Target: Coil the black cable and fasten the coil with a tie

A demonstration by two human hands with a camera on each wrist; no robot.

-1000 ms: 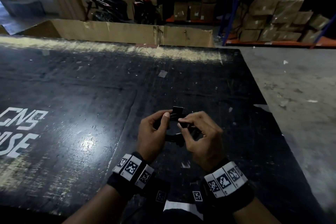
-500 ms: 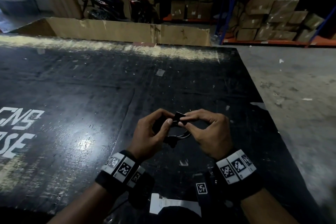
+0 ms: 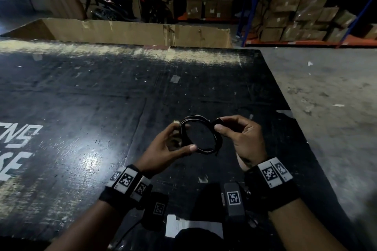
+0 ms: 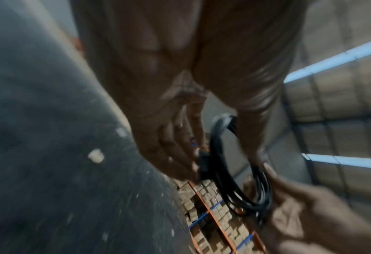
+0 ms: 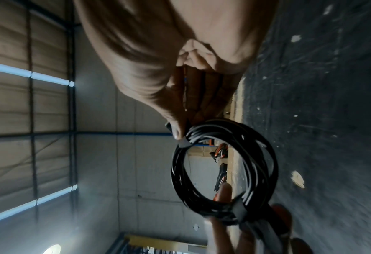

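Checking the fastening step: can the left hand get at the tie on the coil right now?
Probably yes. The left hand already holds the coil, and a grey tie wraps the strands right by its fingers.

Your left hand (image 3: 163, 146) and right hand (image 3: 242, 138) are hovering above the black desk (image 3: 85, 108), holding the coiled cable (image 3: 199, 134) between them, so the gap between your hands is taken up. The desk is lying open to your left and ahead, with only small scraps dotting it. At the far edge a cardboard box wall (image 3: 132, 32) is blocking the way. To your right the desk is ending and the concrete floor (image 3: 326, 98) is lying beyond.
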